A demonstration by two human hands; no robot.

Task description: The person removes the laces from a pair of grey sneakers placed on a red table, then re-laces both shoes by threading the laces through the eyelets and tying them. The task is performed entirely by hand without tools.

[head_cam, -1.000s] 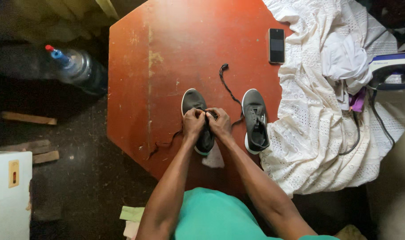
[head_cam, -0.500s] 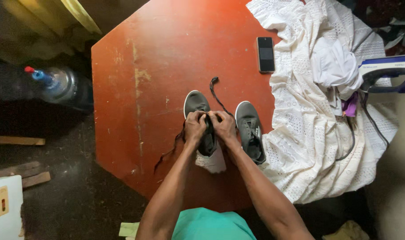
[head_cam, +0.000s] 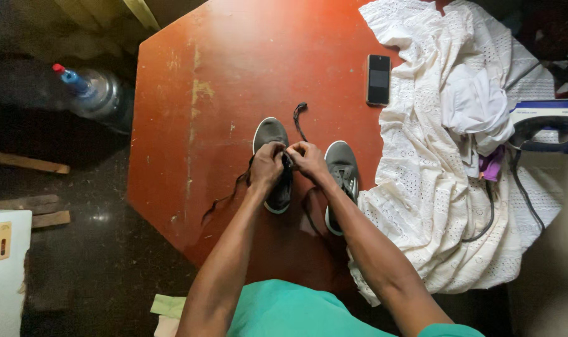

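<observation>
Two grey fabric sneakers with white soles are seen standing side by side on a worn, red-brown painted wooden surface (head_cam: 190,93), toes pointed away from the person. The left grey sneaker (head_cam: 270,134) is worked on by both hands at its tongue and eyelets. The left hand (head_cam: 265,168) is closed over the shoe's throat, fingers pinched on the dark shoelace (head_cam: 224,196), whose loose end trails off to the left across the surface. The right hand (head_cam: 307,159) is closed beside it, thumb and fingers pinched on the other lace end, which runs up past the toe to a knotted tip. The hands are set nearly touching, apparently so the lace can be pulled across the eyelets while the shoe is steadied against the surface.

The right grey sneaker (head_cam: 343,171) is left untouched just beside the right forearm, partly hidden by it.

A black smartphone (head_cam: 378,79) is laid flat at the edge of a crumpled white eyelet-lace cloth (head_cam: 433,206), which is draped over the surface's right side. A blue-and-white electric iron (head_cam: 546,122) is rested on that cloth, its dark cord looping down.

A large clear plastic water bottle (head_cam: 100,93) with a blue cap is noted on the dark floor to the left; its contents cannot be told.
</observation>
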